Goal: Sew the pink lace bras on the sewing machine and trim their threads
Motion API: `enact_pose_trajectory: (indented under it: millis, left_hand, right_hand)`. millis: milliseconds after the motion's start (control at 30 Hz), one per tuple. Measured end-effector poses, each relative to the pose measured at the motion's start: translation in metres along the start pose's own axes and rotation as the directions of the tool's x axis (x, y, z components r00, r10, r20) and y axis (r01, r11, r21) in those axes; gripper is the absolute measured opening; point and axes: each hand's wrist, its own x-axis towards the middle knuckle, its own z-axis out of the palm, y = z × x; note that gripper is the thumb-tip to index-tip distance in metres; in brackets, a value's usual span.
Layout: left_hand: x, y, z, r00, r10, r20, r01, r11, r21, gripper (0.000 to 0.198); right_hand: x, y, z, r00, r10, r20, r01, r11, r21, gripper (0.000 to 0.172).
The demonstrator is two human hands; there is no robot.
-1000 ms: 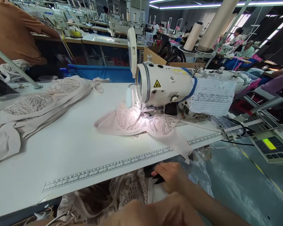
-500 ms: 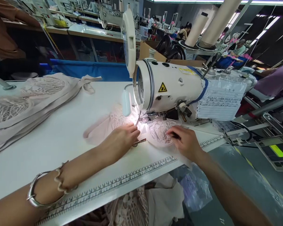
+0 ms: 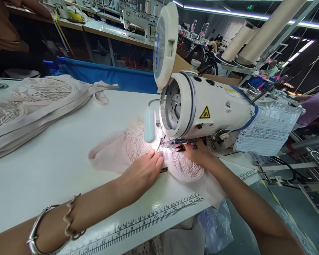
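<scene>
Comparing with half a second ago, I find the sewing machine [image 3: 212, 106] larger and farther right in my view, above the white table [image 3: 55, 170], and the right hand [image 3: 198, 154] has shifted from the lace on the right to a place under the machine's head, while the left hand [image 3: 146, 168] is much where it was. The pale pink bra [image 3: 180, 164] lies on the table at the centre of the frame, partly beneath the machine's needle area; I see two lace cups with a branching pattern, brightly lit where they meet, and plain smooth wings, one running left, the other reaching the table's front edge at lower right. The left forearm enters from the lower left, palm down, fingers together and pressing on the fabric; I can't tell whether they pinch it. The right forearm comes up from the lower right, and that hand grips black snips [image 3: 180, 148], blades pointing left near the needle area.
</scene>
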Motion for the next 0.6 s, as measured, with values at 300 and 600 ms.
enact_pose_trajectory:
  millis: [300,600]
  left_hand:
    - [-0.003,-0.005,0.008,0.987,-0.145,-0.067,0.145,0.989,0.002,0.049]
    - [-0.005,-0.022,0.012,0.978,-0.168,-0.123,0.158,0.984,-0.083,0.050]
  right_hand:
    - [-0.008,-0.007,-0.002,0.953,-0.301,-0.039,0.303,0.942,0.145,0.064]
    - [-0.007,-0.014,0.001,0.965,-0.260,0.014,0.256,0.956,0.144,0.062]
